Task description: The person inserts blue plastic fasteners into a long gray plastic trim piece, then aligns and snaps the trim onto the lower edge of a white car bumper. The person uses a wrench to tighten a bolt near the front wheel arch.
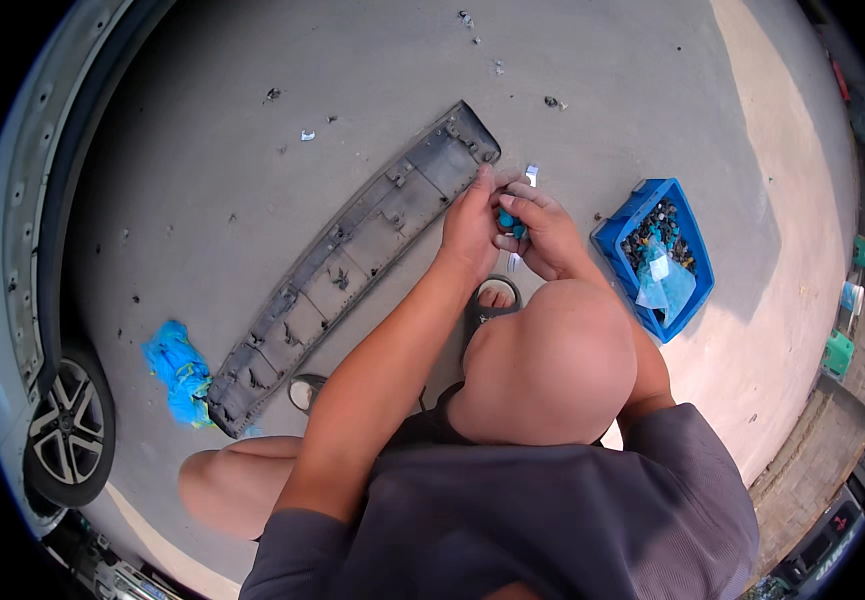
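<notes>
Close together in front of my raised knee, my left hand [468,228] and my right hand [546,232] meet with curled fingers. Small teal plastic clips [512,222] show between them, gripped by the fingers of both hands; their exact shape is partly hidden. Just left of my hands a long dark grey plastic bumper trim [352,250] lies slantwise on the ground, ribbed inner side up. Its far end is beside my left thumb. A white strip [532,174] pokes out behind my fingers, partly covered.
A blue crate [693,235] of mixed small clips, with a clear plastic bag [666,284] on top, stands right. A crumpled blue bag [177,372] lies by the trim's near end. A car wheel [70,428] and body edge border the left. Debris dots the concrete.
</notes>
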The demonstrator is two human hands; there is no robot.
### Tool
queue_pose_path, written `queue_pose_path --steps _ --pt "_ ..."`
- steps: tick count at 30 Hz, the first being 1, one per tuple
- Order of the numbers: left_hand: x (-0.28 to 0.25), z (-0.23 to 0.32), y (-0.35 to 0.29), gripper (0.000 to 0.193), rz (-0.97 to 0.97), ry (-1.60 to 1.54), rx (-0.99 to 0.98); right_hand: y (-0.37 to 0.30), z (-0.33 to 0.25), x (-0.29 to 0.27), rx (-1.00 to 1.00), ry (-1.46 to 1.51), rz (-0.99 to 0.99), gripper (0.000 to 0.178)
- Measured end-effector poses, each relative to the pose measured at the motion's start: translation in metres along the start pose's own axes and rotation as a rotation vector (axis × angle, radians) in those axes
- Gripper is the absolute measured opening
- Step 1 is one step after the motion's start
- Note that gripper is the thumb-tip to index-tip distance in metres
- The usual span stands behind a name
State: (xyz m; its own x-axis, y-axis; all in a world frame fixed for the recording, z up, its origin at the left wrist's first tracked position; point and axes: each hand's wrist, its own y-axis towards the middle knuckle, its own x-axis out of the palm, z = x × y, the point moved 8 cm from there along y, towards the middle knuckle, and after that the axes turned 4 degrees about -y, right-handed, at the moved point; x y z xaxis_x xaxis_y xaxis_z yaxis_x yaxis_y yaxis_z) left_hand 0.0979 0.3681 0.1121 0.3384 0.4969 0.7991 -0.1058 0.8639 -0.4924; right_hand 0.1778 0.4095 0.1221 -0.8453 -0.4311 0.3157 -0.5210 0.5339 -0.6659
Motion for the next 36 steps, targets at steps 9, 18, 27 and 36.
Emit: queue_pose_path --steps 9,18,27,36 --pt "-0.045 -0.019 0.011 0.031 0.053 -0.228 -0.083 0.009 0.003 0.018 -0.058 -0.288 0.104 0.037" --pt "-0.047 -0.025 0.008 0.028 0.120 -0.349 -0.014 0.008 0.003 0.024 -0.220 -0.506 -0.049 0.046" --pt "-0.064 -0.015 0.006 0.026 0.155 -0.376 0.031 0.027 0.020 0.013 -0.245 -0.528 -0.103 0.041" --pt "-0.063 -0.005 -0.008 0.016 0.206 -0.280 0.139 0.001 -0.010 0.065 -0.683 -1.062 -0.286 0.029"
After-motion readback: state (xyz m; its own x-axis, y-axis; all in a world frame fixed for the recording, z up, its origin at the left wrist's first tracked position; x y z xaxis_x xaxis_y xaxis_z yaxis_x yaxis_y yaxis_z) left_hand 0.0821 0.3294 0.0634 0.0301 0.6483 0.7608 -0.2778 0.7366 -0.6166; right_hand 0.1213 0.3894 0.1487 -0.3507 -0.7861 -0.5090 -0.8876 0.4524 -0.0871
